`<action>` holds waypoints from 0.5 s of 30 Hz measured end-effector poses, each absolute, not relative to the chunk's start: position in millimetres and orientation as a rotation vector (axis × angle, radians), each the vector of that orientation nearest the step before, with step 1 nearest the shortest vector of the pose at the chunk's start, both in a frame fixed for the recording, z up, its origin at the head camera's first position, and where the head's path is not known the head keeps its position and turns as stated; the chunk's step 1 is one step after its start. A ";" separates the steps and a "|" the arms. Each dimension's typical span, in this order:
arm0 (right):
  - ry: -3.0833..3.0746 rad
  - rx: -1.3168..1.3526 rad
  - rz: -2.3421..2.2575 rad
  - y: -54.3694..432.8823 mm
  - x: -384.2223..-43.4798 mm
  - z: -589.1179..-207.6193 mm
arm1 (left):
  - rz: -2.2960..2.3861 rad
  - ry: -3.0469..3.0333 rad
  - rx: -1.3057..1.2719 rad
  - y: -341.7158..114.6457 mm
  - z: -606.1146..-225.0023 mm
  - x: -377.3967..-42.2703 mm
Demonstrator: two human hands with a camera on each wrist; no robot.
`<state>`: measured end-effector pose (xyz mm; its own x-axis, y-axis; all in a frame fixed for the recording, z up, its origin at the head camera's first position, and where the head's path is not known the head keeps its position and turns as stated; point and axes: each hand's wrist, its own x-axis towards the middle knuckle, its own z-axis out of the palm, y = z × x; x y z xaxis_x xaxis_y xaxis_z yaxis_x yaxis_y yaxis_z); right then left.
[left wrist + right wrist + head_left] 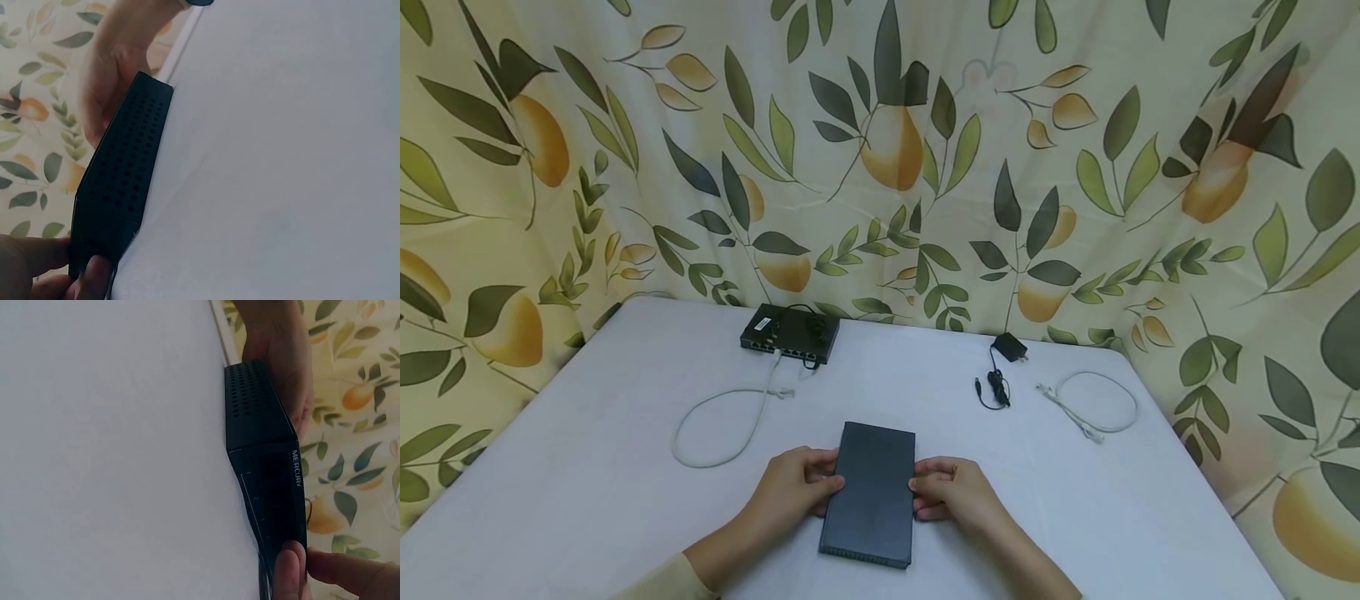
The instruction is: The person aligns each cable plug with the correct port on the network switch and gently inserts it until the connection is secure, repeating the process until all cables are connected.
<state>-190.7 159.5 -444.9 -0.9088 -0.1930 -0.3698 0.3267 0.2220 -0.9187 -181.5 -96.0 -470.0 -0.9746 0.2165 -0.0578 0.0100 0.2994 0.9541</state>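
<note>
A black network switch point(874, 496), marked MERCURY along one narrow side in the right wrist view, is at the front middle of the white table. My left hand point(793, 487) grips its left side, thumb on the near edge and fingers around the side. On the opposite side my right hand point(955, 492) pinches the edge between thumb and fingers. The left wrist view shows a perforated end of the switch point(128, 156) close to the white cloth. Whether its underside touches the table I cannot tell.
At the back left lies a second black switch point(790, 333) with a white network cable point(765, 398) running from its ports. A black power adapter point(1010, 347) with a bundled cord point(998, 387) lies at the back right, beside another white network cable point(1131, 400). Patterned curtain point(895, 150) surrounds the table.
</note>
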 end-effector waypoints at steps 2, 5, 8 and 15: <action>2.106 0.137 -1.741 159.8 -195.5 -444.2 | 1.744 2.396 0.200 -93.8 -470.0 -188.2; 2.122 0.147 -1.760 160.2 -202.1 -443.6 | 1.748 2.402 0.184 -90.9 -468.8 -197.2; 2.129 0.158 -1.781 160.5 -207.9 -444.1 | 1.750 2.406 0.179 -89.2 -468.1 -205.6; 2.142 0.205 -1.820 162.5 -222.2 -444.9 | 1.740 2.421 0.160 -84.3 -469.9 -223.9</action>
